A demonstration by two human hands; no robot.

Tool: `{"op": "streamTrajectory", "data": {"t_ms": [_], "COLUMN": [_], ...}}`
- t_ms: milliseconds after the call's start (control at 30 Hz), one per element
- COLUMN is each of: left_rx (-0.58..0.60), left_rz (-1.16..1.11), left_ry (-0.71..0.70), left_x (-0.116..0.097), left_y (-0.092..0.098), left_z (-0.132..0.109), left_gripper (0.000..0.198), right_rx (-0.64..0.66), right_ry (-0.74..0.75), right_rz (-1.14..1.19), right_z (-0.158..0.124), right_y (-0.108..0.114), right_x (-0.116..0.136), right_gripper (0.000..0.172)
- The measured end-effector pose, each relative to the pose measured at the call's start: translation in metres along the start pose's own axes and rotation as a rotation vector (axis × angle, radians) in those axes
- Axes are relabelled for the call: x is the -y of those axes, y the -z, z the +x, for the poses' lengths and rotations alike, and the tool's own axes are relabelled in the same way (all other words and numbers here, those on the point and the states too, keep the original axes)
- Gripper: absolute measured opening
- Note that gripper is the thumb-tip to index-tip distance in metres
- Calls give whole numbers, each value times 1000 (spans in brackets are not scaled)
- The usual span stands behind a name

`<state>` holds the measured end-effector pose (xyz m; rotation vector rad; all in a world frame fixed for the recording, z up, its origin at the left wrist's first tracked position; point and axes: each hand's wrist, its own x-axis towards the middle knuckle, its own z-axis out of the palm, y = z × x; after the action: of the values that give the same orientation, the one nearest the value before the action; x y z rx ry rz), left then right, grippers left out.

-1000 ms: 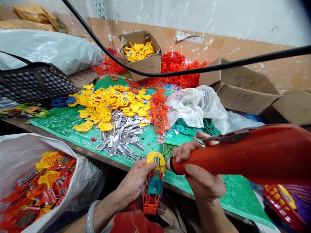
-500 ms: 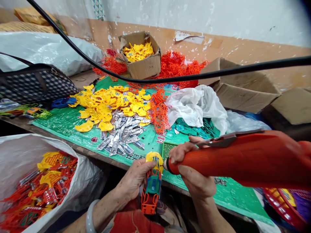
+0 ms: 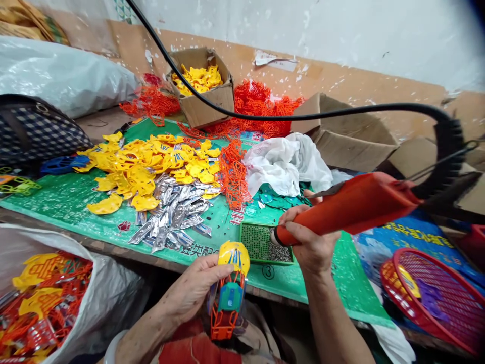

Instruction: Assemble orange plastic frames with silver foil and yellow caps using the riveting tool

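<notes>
While the left hand (image 3: 191, 292) closes around an orange plastic lattice frame with a yellow cap (image 3: 228, 298), held upright with the cap uppermost just below the edge of the green-matted table (image 3: 68, 202), the right hand (image 3: 312, 245) grips a ribbed orange electric screwdriver (image 3: 352, 207), its tip pointing down-left over a green perforated tray (image 3: 253, 237).

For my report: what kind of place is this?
Probably an assembly workshop: yellow plastic pieces and orange lattice parts are heaped on the green mat, and the right hand holds a corded orange tool.

Wooden table (image 3: 94, 124), green mat (image 3: 68, 202) (covering most)
</notes>
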<state>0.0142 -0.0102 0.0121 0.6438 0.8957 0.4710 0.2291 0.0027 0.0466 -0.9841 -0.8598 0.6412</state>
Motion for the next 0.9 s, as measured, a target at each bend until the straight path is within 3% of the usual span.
{"op": "streamTrajectory", "data": {"t_ms": [267,733,900], "left_rx": [-44,-20,-99], "left_rz": [13,38,-41], "left_ry": [3,-69,-61], "left_x": [-3,10,5], "left_y": [-6,-1,-3], "left_z": [3,6,7], "left_gripper": [27,32,33], "right_rx": [31,-10,-15], "right_ry": [2,9,1], "right_rz": [-51,-138,-140], "right_z": [-1,-3,-4], "right_y": [4,7,4], "right_x": [-16,-23,-24], "right_gripper": [11,13,16]}}
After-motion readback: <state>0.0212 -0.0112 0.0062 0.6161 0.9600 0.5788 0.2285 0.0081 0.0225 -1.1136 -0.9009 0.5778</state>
